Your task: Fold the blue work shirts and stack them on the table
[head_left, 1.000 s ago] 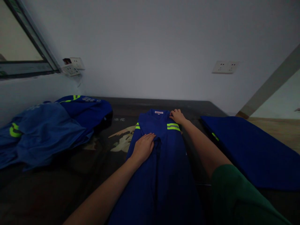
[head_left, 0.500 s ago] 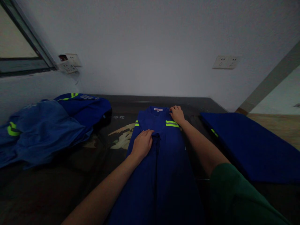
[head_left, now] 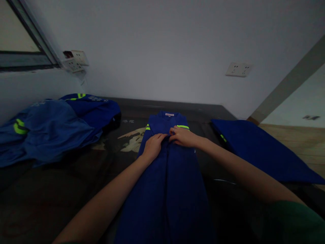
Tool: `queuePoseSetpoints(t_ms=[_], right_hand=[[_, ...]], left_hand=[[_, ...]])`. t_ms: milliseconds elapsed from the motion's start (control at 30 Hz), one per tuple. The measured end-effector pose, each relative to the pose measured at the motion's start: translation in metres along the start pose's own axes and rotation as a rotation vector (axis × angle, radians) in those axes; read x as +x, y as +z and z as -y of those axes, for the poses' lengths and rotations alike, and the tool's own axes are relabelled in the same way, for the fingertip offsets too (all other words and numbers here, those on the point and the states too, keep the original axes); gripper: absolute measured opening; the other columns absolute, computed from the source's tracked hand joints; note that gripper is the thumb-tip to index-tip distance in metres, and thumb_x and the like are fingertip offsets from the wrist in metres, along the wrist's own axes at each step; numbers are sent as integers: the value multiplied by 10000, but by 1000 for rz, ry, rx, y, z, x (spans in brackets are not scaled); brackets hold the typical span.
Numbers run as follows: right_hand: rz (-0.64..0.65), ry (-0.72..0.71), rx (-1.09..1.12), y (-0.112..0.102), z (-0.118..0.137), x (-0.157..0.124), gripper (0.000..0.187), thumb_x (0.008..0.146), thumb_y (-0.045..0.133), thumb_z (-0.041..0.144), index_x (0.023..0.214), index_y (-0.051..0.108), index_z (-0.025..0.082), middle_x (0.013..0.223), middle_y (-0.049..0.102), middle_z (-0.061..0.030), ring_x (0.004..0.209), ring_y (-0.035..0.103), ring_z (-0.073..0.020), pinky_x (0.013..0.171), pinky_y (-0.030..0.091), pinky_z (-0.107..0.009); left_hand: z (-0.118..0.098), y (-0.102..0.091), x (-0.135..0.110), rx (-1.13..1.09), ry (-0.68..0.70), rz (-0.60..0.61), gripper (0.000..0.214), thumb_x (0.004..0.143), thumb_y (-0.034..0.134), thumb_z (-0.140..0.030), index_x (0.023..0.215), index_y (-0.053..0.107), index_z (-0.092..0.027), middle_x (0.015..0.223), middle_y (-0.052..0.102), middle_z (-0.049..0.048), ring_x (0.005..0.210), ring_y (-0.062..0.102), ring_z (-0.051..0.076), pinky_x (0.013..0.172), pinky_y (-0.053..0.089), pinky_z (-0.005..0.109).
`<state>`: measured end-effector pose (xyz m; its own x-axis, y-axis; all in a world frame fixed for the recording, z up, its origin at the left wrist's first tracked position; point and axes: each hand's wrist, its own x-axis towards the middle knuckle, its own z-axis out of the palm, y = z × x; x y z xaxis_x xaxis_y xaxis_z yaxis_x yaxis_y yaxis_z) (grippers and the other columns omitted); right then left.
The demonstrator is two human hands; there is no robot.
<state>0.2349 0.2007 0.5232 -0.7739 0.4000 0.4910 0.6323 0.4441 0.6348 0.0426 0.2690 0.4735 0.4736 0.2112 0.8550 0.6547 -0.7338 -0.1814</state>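
Observation:
A blue work garment (head_left: 167, 183) with neon-yellow reflective stripes lies lengthwise on the dark table (head_left: 63, 189), its collar and label at the far end. My left hand (head_left: 153, 146) rests flat on its upper part, fingers stretched toward the middle. My right hand (head_left: 183, 136) lies beside it, fingers flat on the cloth just below the stripes, fingertips nearly meeting the left hand's. Both hands press the fabric and hold nothing.
A heap of crumpled blue garments (head_left: 53, 128) lies at the left of the table. A folded blue garment (head_left: 256, 152) lies at the right. Wall sockets (head_left: 237, 69) sit on the white wall behind. A window frame (head_left: 30, 57) is at upper left.
My right hand has moved from the garment's far right shoulder back toward the middle, ending beside my left hand. The left hand slid slightly forward.

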Motion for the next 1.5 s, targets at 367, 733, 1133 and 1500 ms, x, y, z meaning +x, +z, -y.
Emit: queuePoseSetpoints(t_ms=[367,733,1133,1500], right_hand=[[79,30,251,-2,-21,7,145,894,542,170,932,682,169,929,667,-61,904,569,-178,835,437,-307],[-199,219,650,54,-16,-4,87,885,489,179,905,573,178,906,631,-47,830,579,-167,781,435,-294],[-339,434,523,78,1,5,107,866,524,148,962,563,176,957,630,-61,907,554,-191,818,413,-320],[-308,401,144,98,12,10,413,958,420,301,1352,476,190,1260,516,-153,1162,450,-279,955,398,-449]], left_hand=[[-12,-13,0,171,98,73,301,893,435,-135,1038,690,-204,1087,615,88,1014,562,224,895,472,337],[-17,-14,-14,247,186,118,240,922,456,-153,1019,671,-197,996,636,68,964,572,212,851,473,334],[-14,-9,-17,48,165,97,135,881,530,-166,933,649,-199,964,669,39,938,587,201,853,463,329],[-30,-10,-20,-25,51,85,154,874,566,-256,1013,605,-203,972,649,40,961,590,209,882,474,343]])
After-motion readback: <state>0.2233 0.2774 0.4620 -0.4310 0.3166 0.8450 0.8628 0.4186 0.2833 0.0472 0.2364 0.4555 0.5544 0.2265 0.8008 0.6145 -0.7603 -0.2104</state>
